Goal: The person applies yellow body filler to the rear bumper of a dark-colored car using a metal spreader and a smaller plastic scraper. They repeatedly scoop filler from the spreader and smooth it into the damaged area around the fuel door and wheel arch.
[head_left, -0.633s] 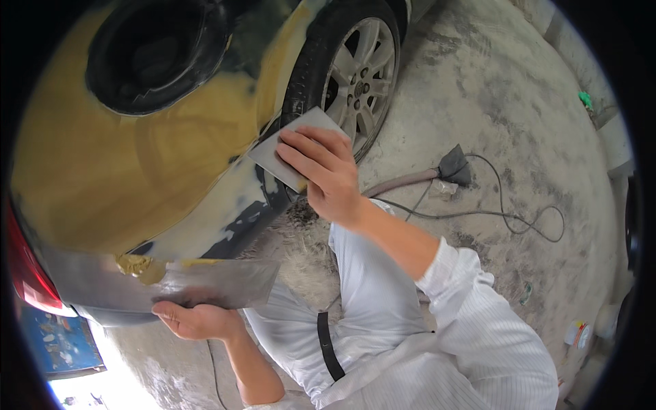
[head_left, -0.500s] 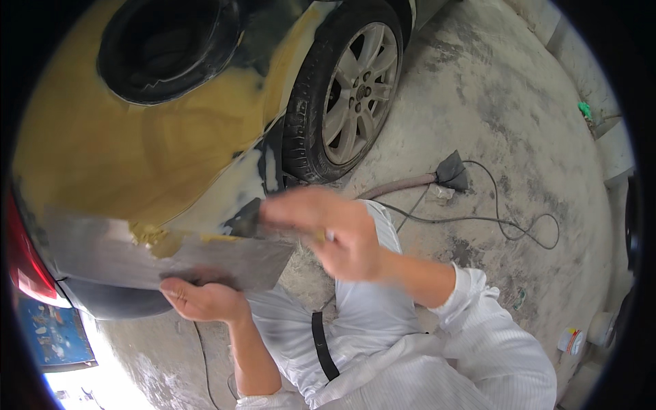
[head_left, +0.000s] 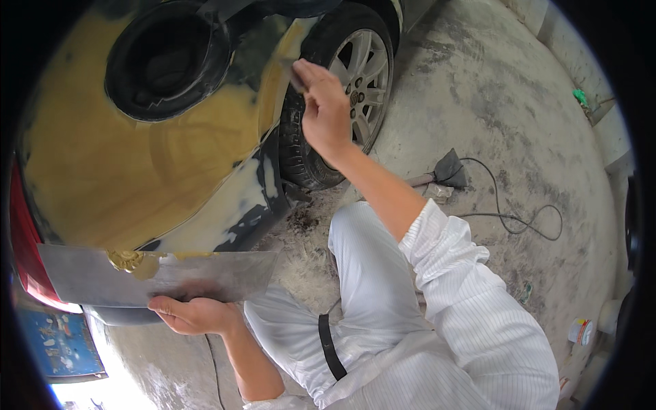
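Observation:
My left hand (head_left: 195, 316) grips the lower edge of a flat grey metal sheet (head_left: 89, 280), held level below the car's rear quarter panel (head_left: 198, 181). A lump of yellow putty (head_left: 126, 261) sits on the sheet's far edge, with a thin streak beside it. My right hand (head_left: 324, 113) is closed on a dark putty spreader (head_left: 295, 76), mostly hidden behind the fingers. The spreader is at the yellow-coated edge of the wheel arch (head_left: 273, 85), in front of the tyre (head_left: 297, 147); whether it touches the panel I cannot tell.
A round dark recess (head_left: 164, 75) opens in the panel. The red tail light (head_left: 31, 253) is at far left. On the concrete floor lie a hose with a dark nozzle (head_left: 449, 169) and a looped cable (head_left: 502, 205). A small tub (head_left: 581, 331) stands at right.
My right hand has moved up and away from the metal sheet to the wheel arch, carrying the spreader. My left hand and the sheet have shifted slightly down and left.

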The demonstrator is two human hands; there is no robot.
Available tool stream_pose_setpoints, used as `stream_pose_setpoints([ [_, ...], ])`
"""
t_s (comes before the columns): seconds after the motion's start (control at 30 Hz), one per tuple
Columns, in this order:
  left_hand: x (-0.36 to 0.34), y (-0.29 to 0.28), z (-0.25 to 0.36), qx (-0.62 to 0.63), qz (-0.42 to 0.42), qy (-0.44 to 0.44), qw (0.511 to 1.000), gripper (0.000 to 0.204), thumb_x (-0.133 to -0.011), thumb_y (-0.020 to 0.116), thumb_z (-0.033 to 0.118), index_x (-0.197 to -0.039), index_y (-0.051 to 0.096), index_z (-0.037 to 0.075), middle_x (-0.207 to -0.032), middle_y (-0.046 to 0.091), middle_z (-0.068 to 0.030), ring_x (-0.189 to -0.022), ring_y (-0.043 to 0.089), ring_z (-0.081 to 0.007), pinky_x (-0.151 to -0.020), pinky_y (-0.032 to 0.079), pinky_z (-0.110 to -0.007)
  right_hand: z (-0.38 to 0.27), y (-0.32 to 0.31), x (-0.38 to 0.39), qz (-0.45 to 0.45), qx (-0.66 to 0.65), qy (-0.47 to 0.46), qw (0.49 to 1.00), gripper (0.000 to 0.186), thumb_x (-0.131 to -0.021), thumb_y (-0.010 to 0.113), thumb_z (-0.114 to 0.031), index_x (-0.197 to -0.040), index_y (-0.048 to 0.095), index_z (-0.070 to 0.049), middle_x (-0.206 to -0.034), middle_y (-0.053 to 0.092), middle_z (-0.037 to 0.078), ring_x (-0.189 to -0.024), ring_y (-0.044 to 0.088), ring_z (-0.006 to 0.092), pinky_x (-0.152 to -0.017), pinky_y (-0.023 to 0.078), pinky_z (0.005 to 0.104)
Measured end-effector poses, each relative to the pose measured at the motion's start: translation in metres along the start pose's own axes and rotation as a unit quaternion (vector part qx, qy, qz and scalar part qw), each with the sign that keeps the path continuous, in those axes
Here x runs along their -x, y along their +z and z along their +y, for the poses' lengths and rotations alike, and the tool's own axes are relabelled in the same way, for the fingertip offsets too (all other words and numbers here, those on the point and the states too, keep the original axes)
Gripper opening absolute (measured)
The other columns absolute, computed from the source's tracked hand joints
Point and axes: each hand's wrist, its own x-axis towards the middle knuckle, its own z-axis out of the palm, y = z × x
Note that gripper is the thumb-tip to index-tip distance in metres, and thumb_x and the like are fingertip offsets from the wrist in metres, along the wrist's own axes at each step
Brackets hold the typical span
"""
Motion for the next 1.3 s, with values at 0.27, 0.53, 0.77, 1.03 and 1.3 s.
stream_pose_setpoints([
  [0.27, -0.003, -0.008, -0.004, -0.029, -0.002, -0.010, 1.000, 0.070, -0.123, 0.051, 0.051, -0.152, 0.061, -0.012, -0.153, 0.063, -0.0199, -0.131, 0.065, -0.0292, -0.110, 0.056, -0.040, -0.036, -0.023, 0.077, -0.123, -0.001, -0.041, 0.992, 0.069, -0.080, 0.064, 0.019, -0.144, 0.074, -0.006, -0.152, 0.072, 0.014, -0.142, 0.063, 0.0388, -0.119, 0.050, 0.0510],
  [0.53, 0.001, -0.005, 0.000, -0.008, -0.001, 0.042, 0.999, 0.062, -0.123, 0.051, 0.052, -0.132, 0.068, -0.007, -0.124, 0.067, -0.0113, -0.099, 0.065, -0.0170, -0.073, 0.056, -0.030, -0.007, -0.004, -0.008, -0.007, 0.009, -0.034, 0.999, 0.065, -0.084, 0.063, 0.018, -0.144, 0.073, -0.005, -0.150, 0.073, 0.014, -0.136, 0.065, 0.0422, -0.114, 0.053, 0.0527],
  [0.77, -0.009, -0.022, -0.004, -0.037, 0.013, 0.023, 0.999, 0.060, -0.124, 0.049, 0.049, -0.138, 0.066, -0.007, -0.132, 0.067, -0.0126, -0.105, 0.065, -0.0192, -0.078, 0.058, -0.032, -0.047, -0.032, 0.043, -0.093, 0.048, -0.104, 0.989, 0.073, -0.079, 0.062, 0.018, -0.146, 0.074, -0.009, -0.146, 0.077, 0.010, -0.131, 0.068, 0.0343, -0.109, 0.051, 0.0463],
  [1.03, -0.010, -0.025, -0.005, -0.016, 0.005, 0.022, 1.000, 0.061, -0.124, 0.049, 0.049, -0.139, 0.067, -0.008, -0.135, 0.066, -0.0151, -0.110, 0.065, -0.0200, -0.084, 0.060, -0.034, -0.042, -0.001, -0.048, -0.029, 0.126, -0.113, 0.985, 0.068, -0.076, 0.073, 0.010, -0.139, 0.077, -0.017, -0.131, 0.072, 0.007, -0.125, 0.062, 0.0341, -0.105, 0.043, 0.0492],
  [1.3, -0.019, -0.043, -0.012, 0.016, -0.006, -0.010, 1.000, 0.067, -0.124, 0.051, 0.048, -0.152, 0.062, -0.011, -0.151, 0.063, -0.0188, -0.128, 0.063, -0.0266, -0.111, 0.053, -0.039, -0.077, -0.008, -0.050, -0.094, 0.166, -0.129, 0.973, 0.067, -0.079, 0.073, 0.009, -0.138, 0.080, -0.021, -0.136, 0.070, 0.004, -0.130, 0.059, 0.0337, -0.111, 0.040, 0.0511],
])
